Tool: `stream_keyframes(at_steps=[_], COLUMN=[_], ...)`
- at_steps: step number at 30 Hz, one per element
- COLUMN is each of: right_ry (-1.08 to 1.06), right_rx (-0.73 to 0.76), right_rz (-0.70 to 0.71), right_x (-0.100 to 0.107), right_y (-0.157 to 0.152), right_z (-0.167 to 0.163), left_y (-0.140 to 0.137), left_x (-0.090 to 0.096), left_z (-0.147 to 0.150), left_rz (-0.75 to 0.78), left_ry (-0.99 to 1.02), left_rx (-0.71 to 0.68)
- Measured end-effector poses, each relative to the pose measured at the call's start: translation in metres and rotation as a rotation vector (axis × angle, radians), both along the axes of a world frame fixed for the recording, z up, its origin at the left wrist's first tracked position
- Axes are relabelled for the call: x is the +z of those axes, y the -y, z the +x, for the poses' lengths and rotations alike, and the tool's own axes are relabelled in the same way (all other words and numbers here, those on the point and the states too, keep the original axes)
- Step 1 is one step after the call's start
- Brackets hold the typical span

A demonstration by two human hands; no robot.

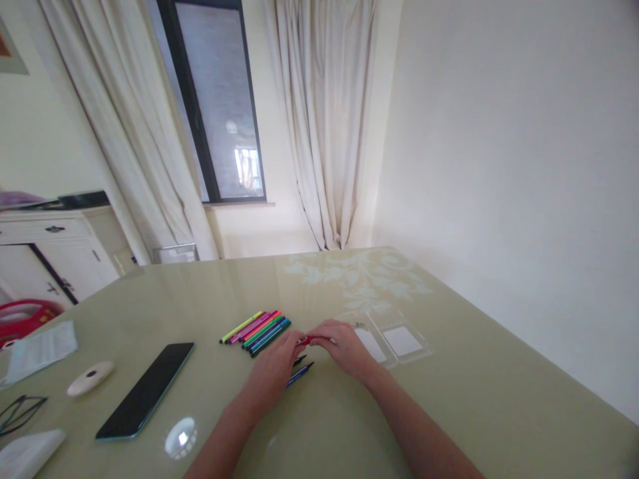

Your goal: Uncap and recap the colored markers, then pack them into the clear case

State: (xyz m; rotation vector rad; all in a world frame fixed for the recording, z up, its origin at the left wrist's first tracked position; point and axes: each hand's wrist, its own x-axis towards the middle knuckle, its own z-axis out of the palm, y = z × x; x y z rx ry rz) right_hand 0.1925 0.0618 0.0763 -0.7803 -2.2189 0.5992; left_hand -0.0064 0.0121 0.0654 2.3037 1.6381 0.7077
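My left hand [277, 362] and my right hand [344, 347] meet over the middle of the table. Between their fingertips is a slim red marker pen [318, 339], and both hands are closed on it; the fingers cover much of its length. Under my left hand a dark blue marker [299, 374] pokes out with its tip pointing away to the right, and a second dark tip [299, 360] shows just behind it. Beyond my left hand lies a row of several coloured markers [257, 331], side by side. To the right of my right hand rests an open clear plastic case [418, 354] with white inserts.
On the left of the table [449, 412] lie a black phone [147, 389], a cream oval object [90, 379], eyeglasses [22, 412], a white object [30, 454] and a pale face mask [42, 351]. A wall [524, 186] runs along the right side; curtains [324, 120] hang behind.
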Motion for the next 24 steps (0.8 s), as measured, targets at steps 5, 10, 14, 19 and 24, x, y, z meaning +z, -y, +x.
stream_keyframes(at_steps=[5,10,14,19,24], right_ry=[0.037,-0.101,-0.114,0.172,0.387], right_rx=[-0.016,-0.231,-0.357,-0.292,-0.284], right_rz=[0.067,0.063,0.053,0.032,0.035], right_x=[0.0,-0.005,-0.007,-0.011,-0.014], right_y=[-0.008,-0.026,-0.031,-0.02,-0.018], right_z=[0.008,0.032,0.04,0.023,0.018], left_y=[-0.001,-0.005,-0.011,-0.008,-0.011], left_x=[0.003,0.002,-0.004,-0.007,-0.012], left_z=[0.005,-0.019,-0.039,-0.03,-0.03], left_rz=[-0.08,-0.083,0.03,-0.048,-0.064], left_ry=[0.013,0.041,0.12,0.039,0.033], left_rx=[0.02,0.15,0.168,0.112,0.116])
